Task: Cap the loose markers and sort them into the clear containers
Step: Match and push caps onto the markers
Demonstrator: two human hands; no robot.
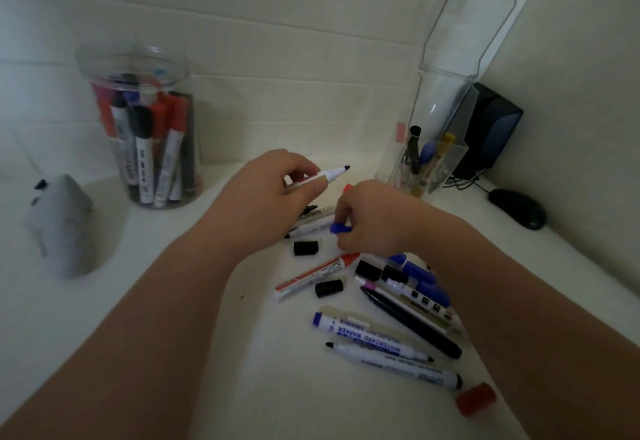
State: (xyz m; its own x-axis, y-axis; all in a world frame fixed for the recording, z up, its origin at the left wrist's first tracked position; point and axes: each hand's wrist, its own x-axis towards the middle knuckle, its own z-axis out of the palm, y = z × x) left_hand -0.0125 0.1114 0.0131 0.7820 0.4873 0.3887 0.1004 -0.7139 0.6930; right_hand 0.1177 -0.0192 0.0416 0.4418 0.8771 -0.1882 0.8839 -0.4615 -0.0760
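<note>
Two bare forearms reach in from the bottom edge, and just beside the right one a loose red cap [475, 399] lies on the white desk [173, 318]. The left hand [273, 193] grips an uncapped white marker [329, 174], its dark blue tip pointing right and slightly up, held above the desk. The right hand [374, 221] is curled just below that tip, pinching a blue cap [340, 229] between fingertips and thumb (cap and tip are near each other but apart).

Under and in front of both hands lies the heap of loose markers: a red marker [317, 275] lying slantwise, a blue whiteboard marker [363, 334], a black-tipped marker [394, 361] nearest the viewer, and several blue-capped ones partly hidden by the right wrist. Two loose black caps [306, 247] [329, 288] lie beside the red marker.

Far left stands a round clear jar [145, 134] packed with upright markers; far right, a square clear holder [426, 166] with a few pens. Behind the holder sits a black speaker [491, 131], with a black mouse [517, 209] to its right. A blurred grey object [60, 225] rests at the left edge.
</note>
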